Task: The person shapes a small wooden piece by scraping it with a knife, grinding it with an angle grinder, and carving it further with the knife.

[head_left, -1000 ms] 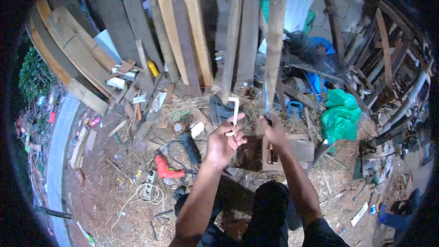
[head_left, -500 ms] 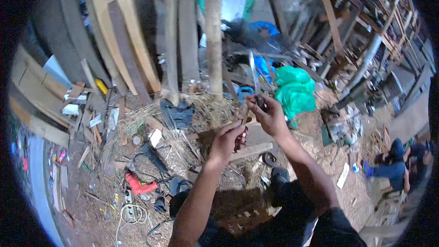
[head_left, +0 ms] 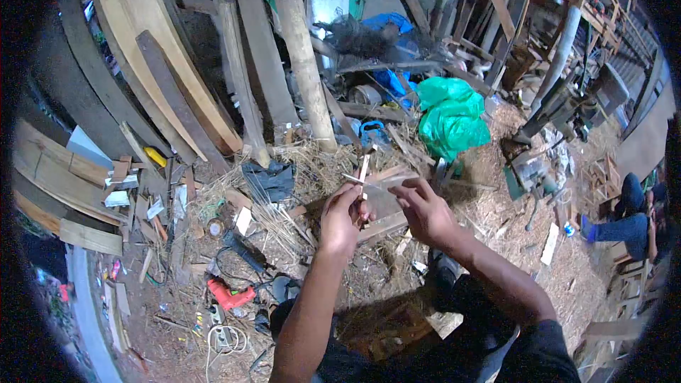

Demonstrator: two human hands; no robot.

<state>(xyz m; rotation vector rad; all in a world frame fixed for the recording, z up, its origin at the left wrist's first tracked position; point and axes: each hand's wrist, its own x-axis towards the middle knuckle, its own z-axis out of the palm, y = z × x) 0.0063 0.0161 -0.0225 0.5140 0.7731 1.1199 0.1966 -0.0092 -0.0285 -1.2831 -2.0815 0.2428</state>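
Observation:
My left hand (head_left: pixel 340 223) grips a small pale strip (head_left: pixel 364 170), which stands up from its fingertips. Just to the right is my right hand (head_left: pixel 431 218), its fingers closed round a knife whose handle they hide. The thin knife blade (head_left: pixel 374 186) points left and lies across the pale strip, close to my left fingertips. Whether the edge touches the strip is too small to tell.
Boards (head_left: pixel 156 64) and a round post (head_left: pixel 301 57) lean ahead. A green bag (head_left: pixel 450 120) lies beyond my right hand. On the ground at left are a red power tool (head_left: pixel 230 293) and a coiled cable (head_left: pixel 227 339). Another person (head_left: pixel 624 229) sits at far right.
The view has swung right. The knife, upright in my right hand before, now lies across the strip at my left hand. The hooked pale piece seen earlier now shows as a straight strip.

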